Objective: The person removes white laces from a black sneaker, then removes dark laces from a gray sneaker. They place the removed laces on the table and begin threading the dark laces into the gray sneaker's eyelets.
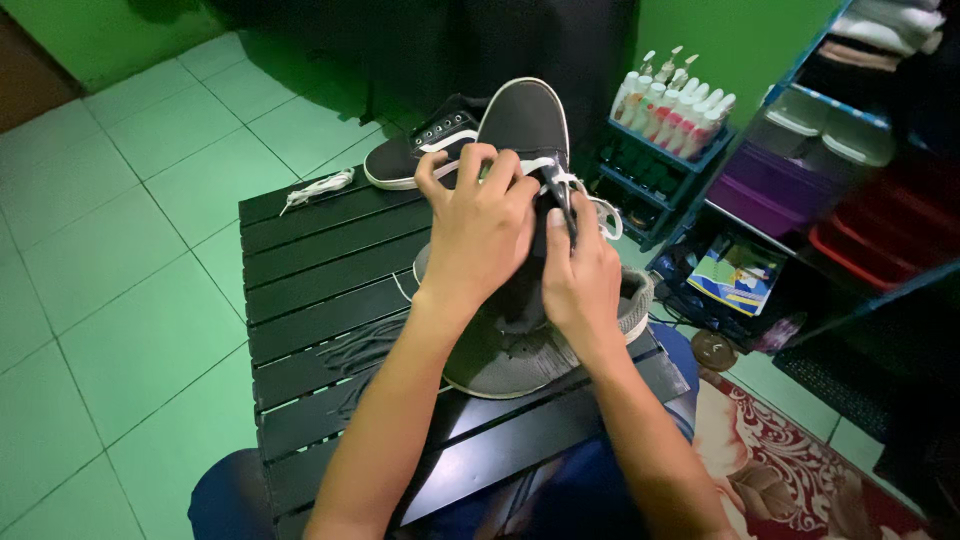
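1. Black canvas, white-trimmed: a low-top shoe (525, 125) stands tilted on a dark slatted table (310, 260) near its far right corner, resting against a grey cap (520, 355) that lies by the right edge.
2. The left hand (475, 235) is closed around the shoe's upper from the near side, fingers curled over the top, steadying it.
3. The right hand (580, 275) pinches a white lace (590, 205) beside the eyelets, thumb and fingers shut on it.
4. The shoe's long axis runs from the near edge toward the far edge; its toe points up and away from the person, heel down among the hands.
5. Lacing goes best, by this view, with the left hand's grip kept firm while the right draws each pass snug and even, keeping the lace flat and untwisted.
6. A second matching shoe (420, 150) lies at the far edge, toe to the left; a loose white lace (318, 188) rests near the far left corner.
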